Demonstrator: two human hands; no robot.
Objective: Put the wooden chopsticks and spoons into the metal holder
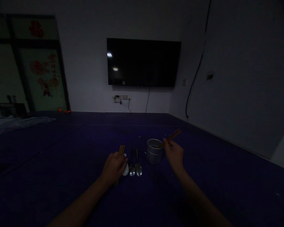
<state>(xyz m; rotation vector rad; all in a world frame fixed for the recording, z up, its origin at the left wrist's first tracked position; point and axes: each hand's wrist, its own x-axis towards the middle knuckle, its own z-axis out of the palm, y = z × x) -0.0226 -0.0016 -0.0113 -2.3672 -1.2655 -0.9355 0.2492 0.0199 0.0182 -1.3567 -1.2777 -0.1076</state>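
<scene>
My right hand (174, 154) pinches a pair of wooden chopsticks (175, 134) beside a metal cup (154, 156). The chopsticks slant, their lower ends reaching inside the cup's rim. My left hand (115, 165) is closed over several more chopsticks (122, 148) lying on the purple surface; their ends stick out above and below it. A white spoon (125, 171) lies against the fingers, partly covered by them. Just right of it are two metal spoons, one smaller (132, 171) and one larger (139, 170), bowls toward me. The cup's inside is mostly dark.
The wide purple surface (85, 145) runs back to the wall, where a television (144, 63) hangs. A black cable (194, 82) drops along the right wall. Clear plastic sheeting (21, 124) lies at the left, near a door with red decorations. Small orange objects (66, 111) lie by the door.
</scene>
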